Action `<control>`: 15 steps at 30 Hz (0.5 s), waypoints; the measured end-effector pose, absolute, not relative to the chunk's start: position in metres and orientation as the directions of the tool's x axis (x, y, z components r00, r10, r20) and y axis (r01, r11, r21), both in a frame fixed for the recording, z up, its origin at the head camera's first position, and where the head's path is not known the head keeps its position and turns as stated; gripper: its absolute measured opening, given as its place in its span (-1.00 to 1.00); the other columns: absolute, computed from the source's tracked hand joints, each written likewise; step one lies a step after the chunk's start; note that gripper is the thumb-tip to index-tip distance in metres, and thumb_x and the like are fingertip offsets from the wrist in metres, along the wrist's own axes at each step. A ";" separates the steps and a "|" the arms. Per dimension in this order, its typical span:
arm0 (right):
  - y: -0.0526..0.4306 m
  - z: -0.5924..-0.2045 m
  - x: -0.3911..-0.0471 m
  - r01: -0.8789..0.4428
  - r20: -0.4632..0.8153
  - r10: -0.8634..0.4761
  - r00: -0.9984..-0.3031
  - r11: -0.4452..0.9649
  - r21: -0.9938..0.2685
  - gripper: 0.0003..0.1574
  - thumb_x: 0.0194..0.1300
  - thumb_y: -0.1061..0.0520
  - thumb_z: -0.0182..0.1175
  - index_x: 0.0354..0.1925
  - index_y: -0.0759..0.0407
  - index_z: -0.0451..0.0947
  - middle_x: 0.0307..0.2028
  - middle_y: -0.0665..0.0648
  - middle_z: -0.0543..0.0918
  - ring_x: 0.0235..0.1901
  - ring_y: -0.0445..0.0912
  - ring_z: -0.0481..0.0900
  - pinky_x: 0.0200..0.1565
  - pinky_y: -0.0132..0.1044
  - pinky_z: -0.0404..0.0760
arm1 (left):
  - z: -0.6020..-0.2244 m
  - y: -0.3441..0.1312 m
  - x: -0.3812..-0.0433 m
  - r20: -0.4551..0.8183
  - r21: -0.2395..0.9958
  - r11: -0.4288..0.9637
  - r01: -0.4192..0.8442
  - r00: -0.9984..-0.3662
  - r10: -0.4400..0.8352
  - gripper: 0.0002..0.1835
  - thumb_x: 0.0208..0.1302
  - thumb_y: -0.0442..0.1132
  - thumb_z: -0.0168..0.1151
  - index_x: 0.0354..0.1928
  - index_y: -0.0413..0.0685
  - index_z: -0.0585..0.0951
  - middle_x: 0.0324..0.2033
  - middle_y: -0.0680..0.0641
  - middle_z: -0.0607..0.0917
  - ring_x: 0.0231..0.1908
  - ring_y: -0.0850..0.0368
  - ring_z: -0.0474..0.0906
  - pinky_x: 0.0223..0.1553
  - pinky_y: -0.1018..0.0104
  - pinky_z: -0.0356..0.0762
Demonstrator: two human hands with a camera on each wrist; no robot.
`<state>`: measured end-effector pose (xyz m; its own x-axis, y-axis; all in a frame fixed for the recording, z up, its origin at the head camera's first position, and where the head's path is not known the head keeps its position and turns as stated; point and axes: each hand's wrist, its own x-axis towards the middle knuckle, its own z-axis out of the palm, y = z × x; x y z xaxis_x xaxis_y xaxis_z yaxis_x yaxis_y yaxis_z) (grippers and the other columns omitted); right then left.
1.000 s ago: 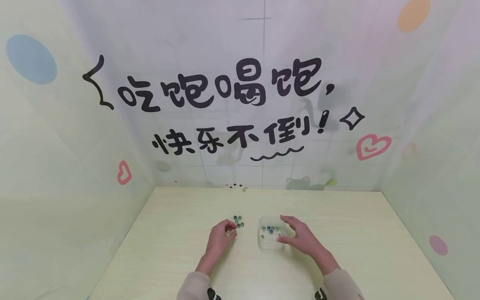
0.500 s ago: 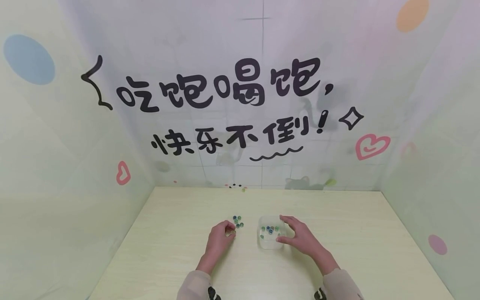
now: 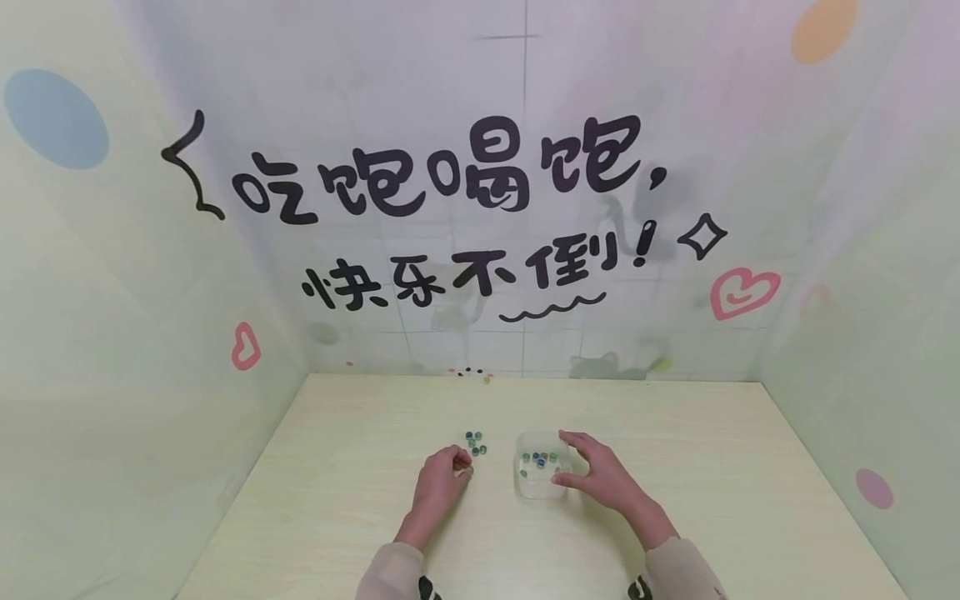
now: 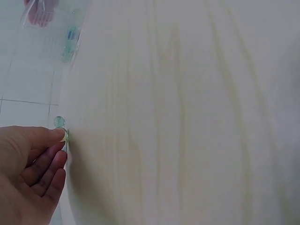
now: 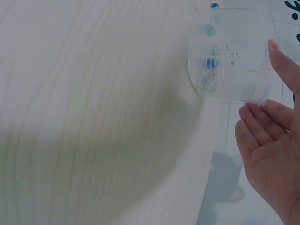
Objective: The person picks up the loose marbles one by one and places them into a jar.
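Observation:
In the head view my left hand (image 3: 441,482) is low over the table, just in front of a small cluster of glass marbles (image 3: 473,443). Its thumb and fingertips pinch a greenish marble (image 4: 64,136), mostly covered by the thumb in the left wrist view. Another clear green marble (image 4: 59,122) shows just beyond the thumb. My right hand (image 3: 606,477) holds the right side of a clear plastic box (image 3: 543,490), thumb at the near edge and fingers at the far one. Several green and blue marbles (image 5: 209,30) lie inside the box, which stands upright on the table.
The pale wood-grain table (image 3: 337,483) meets a printed curtain wall (image 3: 420,342) at the back, with more curtain on both sides. A strip of table separates the marble cluster from the box.
My left hand has drawn back slightly toward the person, its fingertips tighter round the marble. The right hand, box and other marbles have stayed in place.

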<state>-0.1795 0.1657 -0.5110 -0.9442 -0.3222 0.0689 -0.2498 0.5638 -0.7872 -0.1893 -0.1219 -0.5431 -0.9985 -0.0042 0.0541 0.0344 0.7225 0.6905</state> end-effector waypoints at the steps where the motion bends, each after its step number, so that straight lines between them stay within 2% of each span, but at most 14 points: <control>1: 0.166 -0.511 -0.179 -0.250 0.069 -0.322 -0.944 0.563 -0.788 -0.07 0.18 0.04 0.44 0.38 0.36 0.30 0.34 0.41 0.41 0.37 0.35 0.32 0.35 0.19 0.39 | -0.543 -0.122 -0.189 0.058 0.688 0.725 0.037 -0.998 -0.004 -0.85 0.12 -0.40 0.41 -0.29 -0.07 0.64 -0.35 0.00 0.72 -0.29 0.14 0.63 -0.19 0.22 0.67; 15: 0.165 -0.512 -0.180 -0.243 0.066 -0.319 -0.945 0.558 -0.793 -0.06 0.17 0.03 0.45 0.38 0.36 0.30 0.35 0.40 0.40 0.38 0.34 0.32 0.36 0.18 0.38 | -0.543 -0.122 -0.188 0.056 0.692 0.721 0.031 -0.998 -0.010 -0.85 0.11 -0.40 0.41 -0.30 -0.07 0.64 -0.36 0.00 0.72 -0.30 0.15 0.63 -0.21 0.23 0.66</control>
<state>-0.1799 0.1654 -0.5122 -0.9454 -0.3192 0.0657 -0.2435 0.5578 -0.7935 -0.1879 -0.1216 -0.5433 -0.9984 -0.0105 0.0563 0.0315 0.7213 0.6920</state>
